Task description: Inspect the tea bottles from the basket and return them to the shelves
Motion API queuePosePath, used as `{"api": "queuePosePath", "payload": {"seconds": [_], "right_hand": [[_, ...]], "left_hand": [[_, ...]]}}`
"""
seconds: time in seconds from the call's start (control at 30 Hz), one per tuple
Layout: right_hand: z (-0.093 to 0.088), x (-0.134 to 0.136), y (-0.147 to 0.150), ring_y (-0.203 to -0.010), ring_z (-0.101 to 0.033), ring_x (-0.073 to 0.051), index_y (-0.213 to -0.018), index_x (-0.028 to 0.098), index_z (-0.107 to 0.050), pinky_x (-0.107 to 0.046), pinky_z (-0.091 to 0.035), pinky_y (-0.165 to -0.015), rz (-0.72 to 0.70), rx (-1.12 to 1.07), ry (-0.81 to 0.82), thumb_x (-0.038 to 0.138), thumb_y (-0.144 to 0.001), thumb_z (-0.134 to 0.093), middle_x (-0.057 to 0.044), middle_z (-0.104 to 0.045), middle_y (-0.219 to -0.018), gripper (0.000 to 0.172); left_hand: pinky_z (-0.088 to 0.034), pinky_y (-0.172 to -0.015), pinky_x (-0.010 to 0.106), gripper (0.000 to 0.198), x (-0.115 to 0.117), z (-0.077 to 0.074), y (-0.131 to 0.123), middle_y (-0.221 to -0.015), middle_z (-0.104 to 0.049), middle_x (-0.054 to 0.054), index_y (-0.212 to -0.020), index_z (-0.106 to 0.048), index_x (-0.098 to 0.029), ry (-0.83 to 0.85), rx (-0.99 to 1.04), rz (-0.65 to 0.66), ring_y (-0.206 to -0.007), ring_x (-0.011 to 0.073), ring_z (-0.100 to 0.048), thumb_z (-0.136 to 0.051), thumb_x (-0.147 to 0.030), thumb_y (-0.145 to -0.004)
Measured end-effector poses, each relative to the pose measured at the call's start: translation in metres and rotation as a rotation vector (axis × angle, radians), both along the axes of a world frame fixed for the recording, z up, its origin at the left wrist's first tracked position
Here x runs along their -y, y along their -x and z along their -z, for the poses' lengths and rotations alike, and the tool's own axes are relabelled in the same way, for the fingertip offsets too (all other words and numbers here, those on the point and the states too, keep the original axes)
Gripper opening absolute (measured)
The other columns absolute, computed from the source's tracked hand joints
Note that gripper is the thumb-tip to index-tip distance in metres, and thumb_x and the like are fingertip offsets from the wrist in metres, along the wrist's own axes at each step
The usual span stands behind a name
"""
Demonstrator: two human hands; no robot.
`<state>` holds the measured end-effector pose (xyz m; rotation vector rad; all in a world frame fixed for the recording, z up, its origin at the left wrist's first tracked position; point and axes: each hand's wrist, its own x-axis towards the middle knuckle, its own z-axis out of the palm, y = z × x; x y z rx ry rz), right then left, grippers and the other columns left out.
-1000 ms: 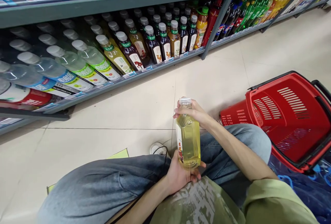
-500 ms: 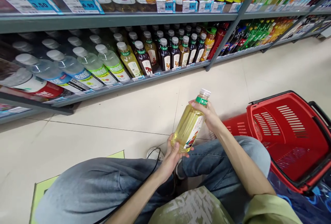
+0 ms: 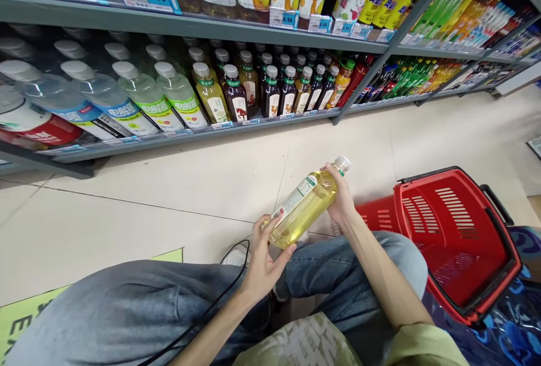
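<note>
A clear plastic tea bottle full of pale yellow liquid is held tilted above my lap, its white cap toward the upper right. My right hand is wrapped round its neck and shoulder. At the lower end, the fingers and thumb of my left hand grip the base from both sides. A narrow white and green label strip with small print faces up. Beyond it, similar tea bottles with yellow and dark contents stand on the bottom shelf.
A red shopping basket with black handles stands at my right, beside blue-tinted bottles. Grey shelving packed with drinks runs across the front. A black cable crosses my left leg. A light green floor sign lies at the left.
The bottle has been turned about its length, so the picture label has gone from view and the small-print strip shows. It also leans further over. My left hand's fingers have shifted on the base.
</note>
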<state>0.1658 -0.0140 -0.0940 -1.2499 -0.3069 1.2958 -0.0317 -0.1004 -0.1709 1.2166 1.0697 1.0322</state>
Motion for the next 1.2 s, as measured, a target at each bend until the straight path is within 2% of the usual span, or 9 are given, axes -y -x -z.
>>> {"api": "queuePosePath", "payload": {"seconds": [0.17, 0.27, 0.37, 0.47, 0.57, 0.73, 0.83, 0.97, 1.2], "right_hand": [[0.006, -0.002, -0.003, -0.067, -0.064, -0.015, -0.082, 0.02, -0.063, -0.026, -0.051, -0.064, 0.086, -0.007, 0.051, 0.039, -0.065, -0.087, 0.0, -0.069, -0.077, 0.035], [0.009, -0.003, -0.004, -0.08, -0.07, -0.019, -0.084, 0.019, -0.065, -0.029, -0.055, -0.073, 0.03, -0.014, 0.036, 0.035, -0.067, -0.085, -0.003, -0.073, -0.083, 0.031], [0.008, -0.003, -0.002, -0.096, -0.072, -0.024, -0.086, 0.021, -0.064, -0.032, -0.056, -0.082, -0.015, -0.047, -0.012, 0.032, -0.067, -0.084, -0.004, -0.075, -0.096, 0.03], [0.008, -0.004, -0.001, -0.098, -0.072, -0.025, -0.083, 0.021, -0.063, -0.034, -0.057, -0.082, -0.017, -0.095, 0.015, 0.031, -0.066, -0.084, -0.003, -0.075, -0.104, 0.029], [0.012, -0.004, -0.002, -0.095, -0.072, -0.024, -0.08, 0.02, -0.065, -0.034, -0.059, -0.078, 0.0, -0.153, 0.051, 0.029, -0.065, -0.082, -0.002, -0.075, -0.104, 0.025], [0.019, -0.004, -0.005, -0.088, -0.072, -0.023, -0.082, 0.019, -0.067, -0.031, -0.058, -0.071, -0.06, -0.183, 0.065, 0.028, -0.067, -0.081, -0.004, -0.076, -0.101, 0.021], [0.021, -0.004, -0.005, -0.086, -0.073, -0.023, -0.084, 0.018, -0.067, -0.031, -0.057, -0.068, -0.096, -0.197, 0.076, 0.028, -0.068, -0.08, -0.005, -0.076, -0.1, 0.023], [0.023, -0.004, -0.004, -0.084, -0.073, -0.023, -0.089, 0.017, -0.067, -0.03, -0.056, -0.063, -0.135, -0.187, 0.079, 0.028, -0.068, -0.077, -0.006, -0.076, -0.097, 0.026], [0.024, -0.005, -0.001, -0.078, -0.073, -0.023, -0.09, 0.016, -0.068, -0.03, -0.055, -0.061, -0.159, -0.172, 0.079, 0.029, -0.07, -0.074, -0.006, -0.076, -0.089, 0.025]], "left_hand": [[-0.044, -0.107, 0.04, 0.063, 0.001, 0.0, 0.001, -0.129, -0.045, 0.011, -0.136, -0.05, -0.026, -0.281, -0.326, -0.086, -0.127, 0.0275, -0.048, -0.077, -0.022, -0.079], [-0.05, -0.099, 0.039, 0.065, -0.001, -0.002, 0.001, -0.122, -0.046, 0.01, -0.135, -0.049, -0.024, -0.384, -0.42, -0.197, -0.118, 0.0272, -0.052, -0.077, -0.019, -0.077], [-0.052, -0.097, 0.039, 0.065, -0.001, 0.002, 0.002, -0.118, -0.044, 0.009, -0.135, -0.05, -0.026, -0.497, -0.435, -0.241, -0.115, 0.0262, -0.054, -0.075, -0.013, -0.077], [-0.052, -0.1, 0.042, 0.06, 0.0, 0.007, 0.005, -0.113, -0.042, 0.006, -0.131, -0.055, -0.028, -0.687, -0.444, -0.236, -0.113, 0.0248, -0.053, -0.069, -0.005, -0.078], [-0.051, -0.098, 0.042, 0.053, 0.001, 0.006, 0.01, -0.105, -0.046, 0.005, -0.121, -0.065, -0.029, -0.947, -0.502, -0.183, -0.116, 0.0262, -0.049, -0.062, 0.002, -0.079], [-0.045, -0.086, 0.035, 0.043, 0.001, -0.009, 0.014, -0.108, -0.057, -0.001, -0.099, -0.076, -0.038, -1.32, -0.557, -0.11, -0.112, 0.0242, -0.052, -0.081, -0.005, -0.071], [-0.045, -0.083, 0.033, 0.039, 0.001, -0.018, 0.011, -0.122, -0.058, -0.005, -0.098, -0.077, -0.042, -1.404, -0.561, -0.048, -0.105, 0.0202, -0.052, -0.084, -0.013, -0.072], [-0.046, -0.081, 0.028, 0.032, 0.002, -0.023, 0.007, -0.141, -0.05, -0.012, -0.1, -0.077, -0.042, -1.436, -0.528, 0.015, -0.104, 0.0168, -0.049, -0.087, -0.03, -0.072], [-0.047, -0.077, 0.026, 0.032, 0.005, -0.021, 0.007, -0.144, -0.048, -0.016, -0.102, -0.076, -0.043, -1.423, -0.514, 0.051, -0.105, 0.0154, -0.048, -0.087, -0.032, -0.073]]}}
